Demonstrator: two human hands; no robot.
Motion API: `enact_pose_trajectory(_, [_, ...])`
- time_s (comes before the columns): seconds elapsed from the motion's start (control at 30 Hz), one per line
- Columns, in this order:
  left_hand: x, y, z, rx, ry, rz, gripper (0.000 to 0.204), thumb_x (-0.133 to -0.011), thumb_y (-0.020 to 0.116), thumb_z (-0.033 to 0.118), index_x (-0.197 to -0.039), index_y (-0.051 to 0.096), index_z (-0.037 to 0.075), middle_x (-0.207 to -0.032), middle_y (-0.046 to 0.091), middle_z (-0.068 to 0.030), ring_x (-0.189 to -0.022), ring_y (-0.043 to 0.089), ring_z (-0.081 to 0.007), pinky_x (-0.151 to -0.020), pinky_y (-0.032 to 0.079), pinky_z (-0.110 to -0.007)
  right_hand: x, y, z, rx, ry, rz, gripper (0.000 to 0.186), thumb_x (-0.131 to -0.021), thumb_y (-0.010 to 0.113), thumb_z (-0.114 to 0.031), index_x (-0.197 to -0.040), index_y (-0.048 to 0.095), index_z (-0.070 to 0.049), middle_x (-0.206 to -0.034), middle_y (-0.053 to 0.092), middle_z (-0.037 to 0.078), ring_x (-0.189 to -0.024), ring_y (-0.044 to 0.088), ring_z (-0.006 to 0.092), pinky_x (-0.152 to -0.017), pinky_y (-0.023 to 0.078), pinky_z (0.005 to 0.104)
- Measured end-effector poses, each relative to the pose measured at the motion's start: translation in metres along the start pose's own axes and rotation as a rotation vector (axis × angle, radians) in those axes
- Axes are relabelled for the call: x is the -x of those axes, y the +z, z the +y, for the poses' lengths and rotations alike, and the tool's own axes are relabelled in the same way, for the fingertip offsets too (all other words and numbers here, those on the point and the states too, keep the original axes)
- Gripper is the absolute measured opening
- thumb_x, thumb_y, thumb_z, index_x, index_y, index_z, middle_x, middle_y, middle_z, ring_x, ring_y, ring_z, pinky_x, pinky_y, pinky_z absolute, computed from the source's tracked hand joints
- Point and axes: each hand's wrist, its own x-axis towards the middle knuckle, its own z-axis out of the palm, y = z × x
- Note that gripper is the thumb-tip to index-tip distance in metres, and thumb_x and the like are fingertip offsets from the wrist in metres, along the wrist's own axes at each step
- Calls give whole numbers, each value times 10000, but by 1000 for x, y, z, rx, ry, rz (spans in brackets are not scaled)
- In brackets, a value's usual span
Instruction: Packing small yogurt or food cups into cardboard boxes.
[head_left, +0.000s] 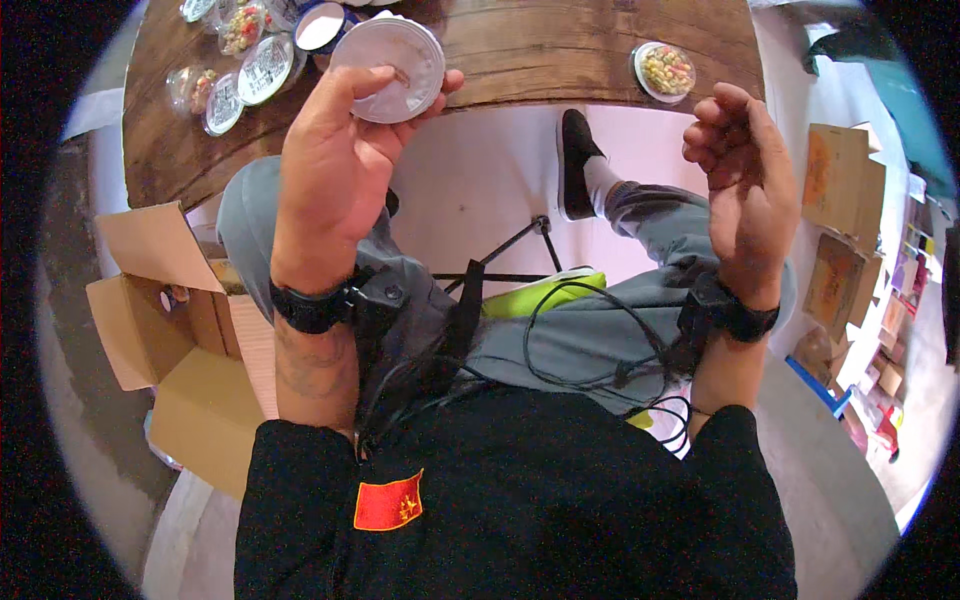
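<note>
My left hand (340, 190) is raised over the near edge of the wooden table, closed on a round, see-through plastic tub (420, 72). The thumb lies across its round face, and the other fingers reach behind it. Something small and brownish shows on that face; I cannot make out what. My right hand (745, 180) hovers off the table's right corner with loosely curled fingers and nothing in it. Closest to it on the tabletop is a round clear tub of colourful mixed pieces (667, 72).
At the table's (540, 50) left stand several tubs with white printed labels (265, 70) and a blue-rimmed container (320, 28). An open cardboard box (200, 400) sits by my left leg. Black cables (530, 330) cross my lap. Stacked cartons (840, 190) line the right side.
</note>
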Motion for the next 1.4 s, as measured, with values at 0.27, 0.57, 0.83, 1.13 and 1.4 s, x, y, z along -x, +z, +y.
enact_pose_trajectory(0.27, [10,1,5,-19,-79,47,578,-883,544,146,-1391,369,-67,-1310,525,-217,-1129,590,-385,-913,516,-368,12,12,2,113,26,33,376,-1031,394,-281,-1155,581,21,-959,640,117,-816,640,212,-727,518,325])
enact_pose_trajectory(0.57, [4,-2,29,-136,-113,105,828,-813,595,220,-1466,181,-76,-1423,357,-309,-1078,610,-362,-733,579,-283,-4,23,7,29,74,40,387,-1029,336,-287,-1108,526,40,-857,550,121,-705,552,193,-656,472,283])
enact_pose_trajectory(0.83, [-11,1,23,-188,-197,207,939,-798,648,290,-1489,115,-56,-1461,332,-288,-961,660,-296,-580,543,-214,-20,20,16,16,164,41,407,-1032,367,-332,-1105,531,33,-863,579,136,-694,580,195,-635,483,277])
enact_pose_trajectory(1.13, [-9,-4,10,-384,-112,337,786,-862,657,226,-1473,233,-27,-1441,409,-232,-831,660,-238,-593,535,-262,-66,22,33,716,-357,279,319,-951,559,-133,-1223,573,35,-1189,617,190,-1073,603,230,-983,453,372])
enact_pose_trajectory(1.4, [-8,-5,10,-436,-82,253,631,-903,628,194,-1422,341,-20,-1223,594,-187,-816,684,-276,-582,532,-278,-82,29,53,1453,-403,-132,394,-897,618,-15,-1289,580,-36,-1323,574,103,-1226,529,215,-1029,395,310])
